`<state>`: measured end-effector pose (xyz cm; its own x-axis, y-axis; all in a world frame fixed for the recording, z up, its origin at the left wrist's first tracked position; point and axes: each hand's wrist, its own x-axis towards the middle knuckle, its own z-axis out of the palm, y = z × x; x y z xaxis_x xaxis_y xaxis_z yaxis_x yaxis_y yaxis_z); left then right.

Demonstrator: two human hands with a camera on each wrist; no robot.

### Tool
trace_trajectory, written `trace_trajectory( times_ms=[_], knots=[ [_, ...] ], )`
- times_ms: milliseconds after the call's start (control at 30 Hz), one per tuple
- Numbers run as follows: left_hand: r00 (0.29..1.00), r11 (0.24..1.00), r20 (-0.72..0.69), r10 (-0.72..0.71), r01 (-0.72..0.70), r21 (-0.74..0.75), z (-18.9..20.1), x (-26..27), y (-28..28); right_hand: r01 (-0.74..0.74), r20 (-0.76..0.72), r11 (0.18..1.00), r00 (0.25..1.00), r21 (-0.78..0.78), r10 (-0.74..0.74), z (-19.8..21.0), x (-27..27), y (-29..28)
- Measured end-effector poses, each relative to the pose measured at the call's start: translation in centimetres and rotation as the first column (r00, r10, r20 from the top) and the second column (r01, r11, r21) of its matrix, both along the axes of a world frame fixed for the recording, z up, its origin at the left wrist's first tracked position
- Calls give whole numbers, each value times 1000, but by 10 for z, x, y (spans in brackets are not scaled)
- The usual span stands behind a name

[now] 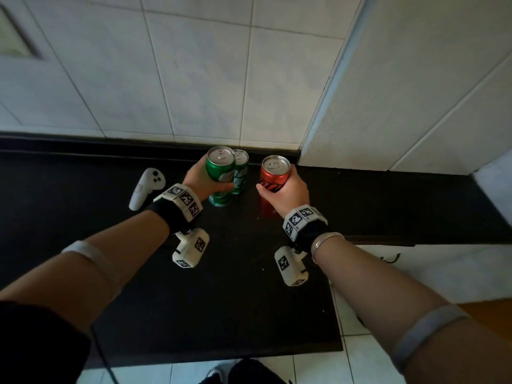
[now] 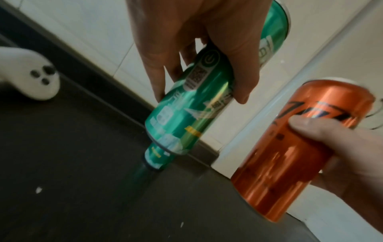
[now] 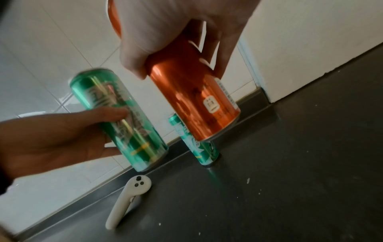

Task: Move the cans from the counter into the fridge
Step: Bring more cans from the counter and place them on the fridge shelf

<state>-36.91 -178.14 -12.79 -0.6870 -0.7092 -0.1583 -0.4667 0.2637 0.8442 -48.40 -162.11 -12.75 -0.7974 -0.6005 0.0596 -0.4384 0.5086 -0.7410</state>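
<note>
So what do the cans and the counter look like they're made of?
The green can and the red can look like thin metal, probably aluminium: silver pull-tab tops, glossy printed sides with streaky reflections. The counter looks like dark polished stone or laminate, since it faintly mirrors the standing can.

Head view dim, underexposed low down: black worktop (image 1: 83, 189) swallows detail, white wall tiles (image 1: 194, 65) brighter, soft daylight look. Wide-angle bend at edges, tile lines curve. Wrist views motion-blurred: labels on held green can (image 2: 186, 104) and orange can (image 3: 192, 101) smeared, streaky specular glare on metal. White controller (image 2: 37, 78) soft, out of focus.
</note>
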Motion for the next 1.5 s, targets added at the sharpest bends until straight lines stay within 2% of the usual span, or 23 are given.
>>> trace_trajectory(
  times_ms=[200, 433, 667, 767, 1067, 1233, 1300, 1400, 1500],
  knots=[
    [994, 990, -16, -108, 106, -97, 39, 13, 19, 85, -61, 995, 994, -47, -88, 30, 18, 22],
    [965, 961, -31, -261, 256, -107, 48, 18, 65, 217, -61, 970, 973, -107, -224, 50, 45, 72],
    [892, 891, -48, -450, 446, -81, 43, -7, 149, 392, 12, 917, 920, -78, -393, 50, 56, 161],
    [836, 836, -37, -547, 543, -81, 39, -28, 198, 485, 59, 873, 874, -57, -482, 51, 53, 211],
    [643, 643, -16, -766, 766, 7, 32, -98, 390, 774, 61, 632, 633, -29, -772, 45, 41, 399],
    [494, 493, -26, -869, 870, 30, 21, -121, 516, 877, 79, 476, 480, -63, -874, 34, 44, 518],
    [419, 417, -49, -907, 907, 53, 18, -127, 567, 914, 69, 399, 404, -69, -912, 32, 49, 565],
    [269, 260, -83, -960, 960, 102, 15, -132, 638, 957, 48, 283, 286, -55, -957, 28, 64, 631],
    [133, 126, -58, -989, 986, 109, 11, -135, 708, 988, 40, 146, 148, -50, -988, 22, 84, 691]
  ],
)
